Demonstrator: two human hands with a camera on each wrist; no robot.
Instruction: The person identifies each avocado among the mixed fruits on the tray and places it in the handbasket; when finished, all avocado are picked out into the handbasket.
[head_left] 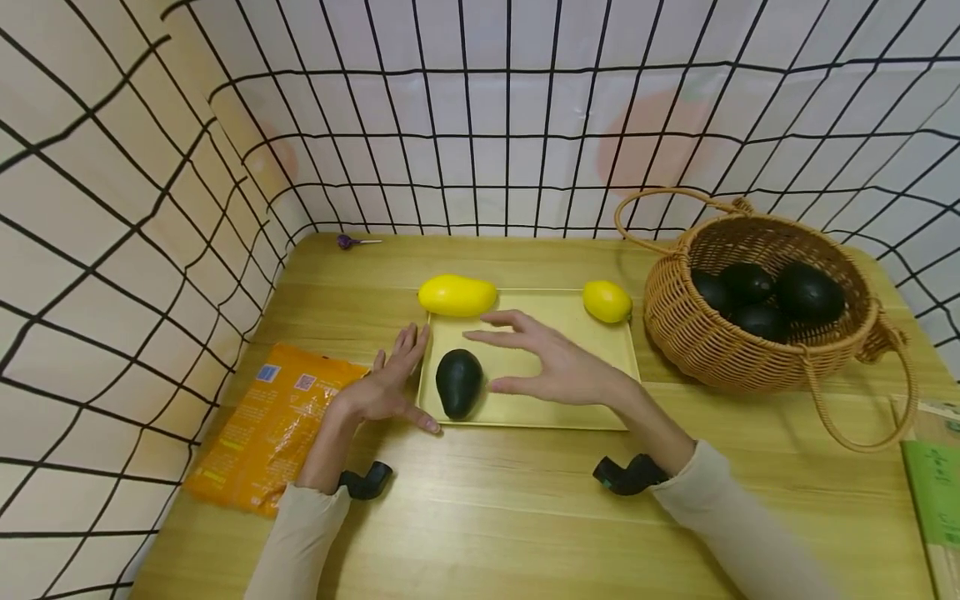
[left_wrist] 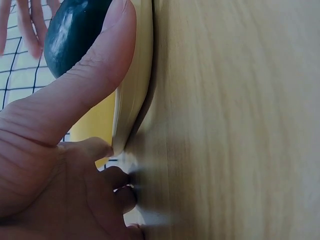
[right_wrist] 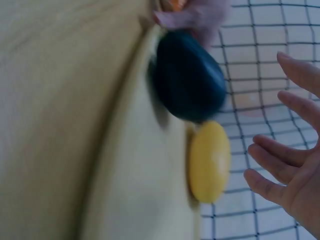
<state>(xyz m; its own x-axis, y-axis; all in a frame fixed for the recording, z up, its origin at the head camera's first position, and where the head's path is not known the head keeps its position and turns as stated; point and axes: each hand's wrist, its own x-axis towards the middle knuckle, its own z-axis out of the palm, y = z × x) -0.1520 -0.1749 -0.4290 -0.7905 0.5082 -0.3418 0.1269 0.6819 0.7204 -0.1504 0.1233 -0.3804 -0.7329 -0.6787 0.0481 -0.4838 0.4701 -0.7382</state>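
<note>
A dark green avocado lies at the left end of a shallow pale yellow tray. My left hand is spread along the tray's left edge, its thumb by the front left corner; whether it presses the rim I cannot tell. Over the tray, to the right of the avocado, hovers my right hand, fingers apart and holding nothing. A yellow mango sits at the back left corner of the tray, and a lemon at the back right. In the right wrist view the avocado appears blurred.
To the right stands a wicker basket with several dark avocados inside. An orange packet lies beside my left forearm. A lollipop is at the back left, a green package at the right edge. Black wire mesh borders the table.
</note>
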